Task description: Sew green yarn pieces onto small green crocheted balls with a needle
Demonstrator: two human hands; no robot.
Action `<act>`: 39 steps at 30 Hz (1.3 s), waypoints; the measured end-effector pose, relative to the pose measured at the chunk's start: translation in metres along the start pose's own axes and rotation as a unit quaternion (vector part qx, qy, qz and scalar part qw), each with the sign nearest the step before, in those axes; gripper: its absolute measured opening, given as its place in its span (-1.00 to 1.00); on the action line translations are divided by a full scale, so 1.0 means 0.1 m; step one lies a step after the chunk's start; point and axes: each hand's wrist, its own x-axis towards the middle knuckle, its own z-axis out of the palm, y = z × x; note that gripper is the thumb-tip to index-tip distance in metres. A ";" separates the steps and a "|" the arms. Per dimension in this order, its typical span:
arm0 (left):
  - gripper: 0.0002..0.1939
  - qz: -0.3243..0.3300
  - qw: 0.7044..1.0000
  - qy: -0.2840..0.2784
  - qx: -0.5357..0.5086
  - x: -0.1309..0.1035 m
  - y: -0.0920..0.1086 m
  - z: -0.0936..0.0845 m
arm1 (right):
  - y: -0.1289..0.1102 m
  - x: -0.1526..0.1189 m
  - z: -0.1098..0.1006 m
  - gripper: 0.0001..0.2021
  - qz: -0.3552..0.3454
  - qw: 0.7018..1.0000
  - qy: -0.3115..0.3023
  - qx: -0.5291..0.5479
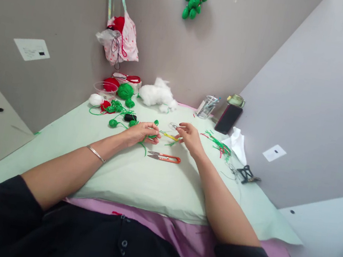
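Observation:
My left hand (pixel 145 134) has its fingers curled and pressed round a small green yarn piece (pixel 152 136), mostly hidden by the fingers; a green tail hangs below it. My right hand (pixel 188 137) is just right of it, fingers bent, above the end of a yellow tool (pixel 170 136), perhaps a crochet hook. Whether its fingertips grip anything is too small to tell. A small clear item (pixel 173 125) lies at its fingertips. Orange thread snips (pixel 164 157) lie on the pale green cloth below both hands.
Green yarn balls (pixel 125 91), a clear bowl (pixel 105 90) and white stuffing (pixel 158 94) sit at the back left. A phone (pixel 228 119) leans by a glass cup (pixel 207 107) at the back right. Yarn scraps (pixel 220 146), tissue (pixel 237 145) and a black stand (pixel 248 174) lie right.

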 end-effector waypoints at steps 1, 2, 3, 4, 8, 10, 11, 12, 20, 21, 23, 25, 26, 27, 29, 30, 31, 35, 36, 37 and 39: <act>-0.75 -0.001 1.000 0.005 -0.001 0.01 -0.01 -0.01 | -0.03 -0.02 -0.04 -0.89 -0.031 0.996 0.006 -0.085; -0.74 0.001 1.000 0.011 -0.001 0.01 -0.01 -0.01 | -0.06 -0.04 -0.09 -0.92 -0.058 0.985 -0.009 -0.162; -0.73 0.005 1.000 0.016 -0.001 0.02 -0.02 -0.02 | -0.10 -0.07 -0.13 -0.94 -0.078 0.970 -0.050 -0.223; -0.72 0.012 1.000 0.020 0.000 0.02 -0.03 -0.02 | -0.14 -0.12 -0.15 -0.91 -0.089 0.953 -0.120 -0.263; -0.73 0.028 0.999 0.019 0.004 0.03 -0.02 -0.05 | -0.26 -0.31 -0.08 -0.78 -0.135 0.878 -0.322 -0.328; -0.75 0.026 1.000 0.013 0.004 0.03 -0.02 -0.07 | -0.28 -0.38 0.01 -0.79 -0.168 0.861 -0.337 -0.343; -0.76 0.025 1.000 0.012 0.004 0.04 -0.02 -0.07 | -0.29 -0.40 0.05 -0.83 -0.182 0.854 -0.341 -0.348; -0.76 0.026 1.000 0.013 0.004 0.04 -0.02 -0.08 | -0.29 -0.41 0.07 -0.88 -0.190 0.849 -0.345 -0.352; -0.64 0.076 0.992 0.013 0.096 0.08 -0.03 -0.16 | -0.39 -0.31 -0.15 -0.81 -0.089 0.924 -0.305 -0.214; -0.63 0.081 0.992 0.010 0.096 0.08 -0.04 -0.16 | -0.41 -0.31 -0.17 -0.81 -0.085 0.937 -0.287 -0.183; -0.60 0.088 0.992 0.005 0.093 0.08 -0.04 -0.17 | -0.42 -0.30 -0.20 -0.77 -0.094 0.950 -0.261 -0.146; -0.58 0.092 0.991 0.002 0.094 0.08 -0.03 -0.15 | -0.41 -0.30 -0.18 -0.69 -0.098 0.952 -0.254 -0.139; -0.58 0.093 0.991 0.003 0.096 0.07 -0.02 -0.14 | -0.40 -0.30 -0.16 -0.66 -0.096 0.951 -0.256 -0.142; -0.57 0.093 0.991 0.004 0.098 0.06 -0.02 -0.12 | -0.39 -0.30 -0.14 -0.64 -0.092 0.950 -0.259 -0.147; -0.57 0.093 0.991 0.002 0.101 0.04 0.00 -0.09 | -0.36 -0.29 -0.08 -0.62 -0.085 0.950 -0.256 -0.155; -0.56 0.093 0.990 -0.002 0.103 0.03 0.00 -0.07 | -0.35 -0.29 -0.06 -0.61 -0.083 0.951 -0.253 -0.158; -0.56 0.093 0.990 -0.007 0.106 0.02 0.00 -0.06 | -0.34 -0.29 -0.05 -0.59 -0.081 0.951 -0.251 -0.162; -0.54 0.098 0.988 -0.026 0.115 0.02 -0.01 -0.06 | -0.35 -0.30 -0.04 -0.54 -0.075 0.947 -0.260 -0.174; -0.54 0.099 0.988 -0.030 0.118 0.02 -0.02 -0.07 | -0.36 -0.30 -0.05 -0.54 -0.074 0.946 -0.263 -0.176; -0.53 0.100 0.987 -0.034 0.123 0.03 -0.03 -0.07 | -0.37 -0.31 -0.05 -0.53 -0.073 0.945 -0.266 -0.178; -0.52 0.100 0.985 -0.041 0.133 0.03 -0.04 -0.07 | -0.38 -0.32 -0.05 -0.51 -0.071 0.944 -0.269 -0.179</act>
